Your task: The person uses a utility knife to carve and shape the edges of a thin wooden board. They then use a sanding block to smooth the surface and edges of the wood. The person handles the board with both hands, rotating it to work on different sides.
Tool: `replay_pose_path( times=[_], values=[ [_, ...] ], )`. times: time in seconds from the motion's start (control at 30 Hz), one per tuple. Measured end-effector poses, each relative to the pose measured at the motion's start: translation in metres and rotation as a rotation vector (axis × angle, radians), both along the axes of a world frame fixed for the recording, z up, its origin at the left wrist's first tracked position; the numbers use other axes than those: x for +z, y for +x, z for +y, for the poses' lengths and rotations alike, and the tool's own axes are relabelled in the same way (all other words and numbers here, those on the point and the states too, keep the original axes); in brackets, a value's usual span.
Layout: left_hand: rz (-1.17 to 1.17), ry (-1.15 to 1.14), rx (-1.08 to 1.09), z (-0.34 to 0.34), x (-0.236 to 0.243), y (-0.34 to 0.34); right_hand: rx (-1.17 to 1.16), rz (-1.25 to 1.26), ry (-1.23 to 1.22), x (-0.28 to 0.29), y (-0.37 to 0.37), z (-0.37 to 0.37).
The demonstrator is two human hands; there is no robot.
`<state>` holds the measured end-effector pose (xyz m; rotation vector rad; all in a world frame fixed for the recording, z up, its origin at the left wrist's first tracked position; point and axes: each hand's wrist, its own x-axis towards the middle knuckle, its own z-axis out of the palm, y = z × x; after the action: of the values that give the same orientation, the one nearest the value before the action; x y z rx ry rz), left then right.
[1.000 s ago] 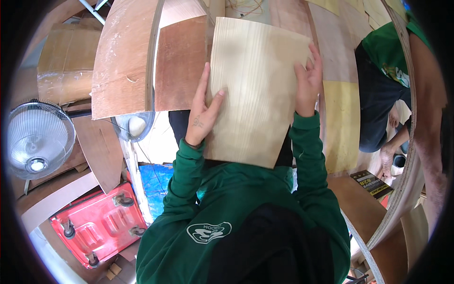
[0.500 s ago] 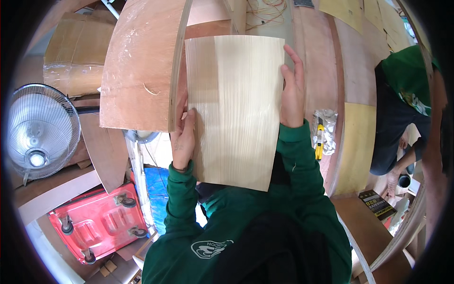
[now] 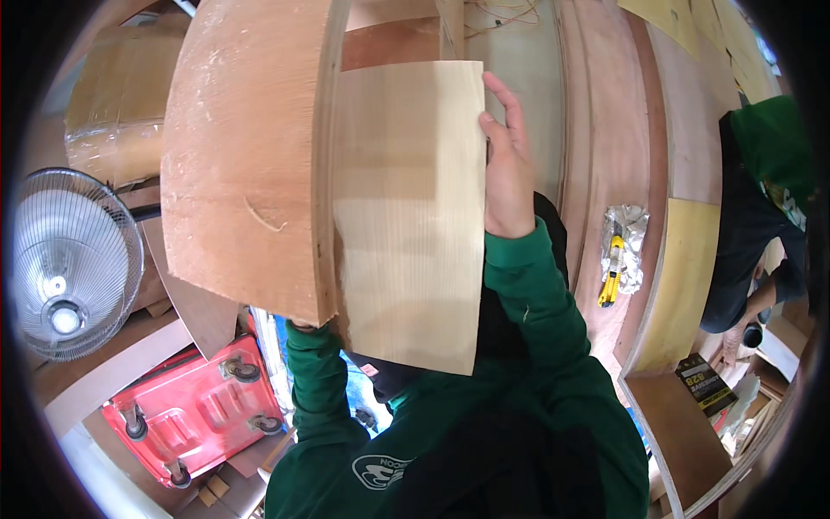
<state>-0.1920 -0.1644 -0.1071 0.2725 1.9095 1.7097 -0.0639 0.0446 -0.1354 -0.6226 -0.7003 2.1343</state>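
A pale thin wooden panel (image 3: 406,251) stands beside the edge of a thick reddish plywood board (image 3: 238,156), which hides part of its left side. My right hand (image 3: 510,173) grips the panel's right edge, thumb and fingers wrapped against it. My left hand (image 3: 304,324) is almost entirely hidden beneath the plywood's lower corner; only a sliver shows above the green sleeve, so its fingers and what they touch cannot be seen.
Right: a yellow utility knife (image 3: 612,264) on crumpled foil, plywood strips (image 3: 666,104), a black-yellow package (image 3: 705,381) and another person (image 3: 765,190) in green. Left: a metal fan (image 3: 73,251), wrapped brown bundle (image 3: 121,104), upturned red trolley (image 3: 199,406). Wires (image 3: 510,22) lie at top.
The panel has shifted left and slightly down, behind the plywood edge, which looms larger in view. My left hand, visible earlier on the panel, is now mostly hidden.
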Motion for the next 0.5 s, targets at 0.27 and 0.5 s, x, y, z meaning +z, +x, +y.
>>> replay_pose_path(
  times=[0.27, 0.5],
  values=[
    [0.52, -0.353, -0.305, 0.02, -0.005, -0.032, -0.393, -0.138, -0.073, -0.008, 0.019, -0.062],
    [0.543, -0.251, -0.886, 0.04, -0.019, -0.046, -0.402, -0.233, -0.359, -0.001, 0.098, -0.126]
  ],
)
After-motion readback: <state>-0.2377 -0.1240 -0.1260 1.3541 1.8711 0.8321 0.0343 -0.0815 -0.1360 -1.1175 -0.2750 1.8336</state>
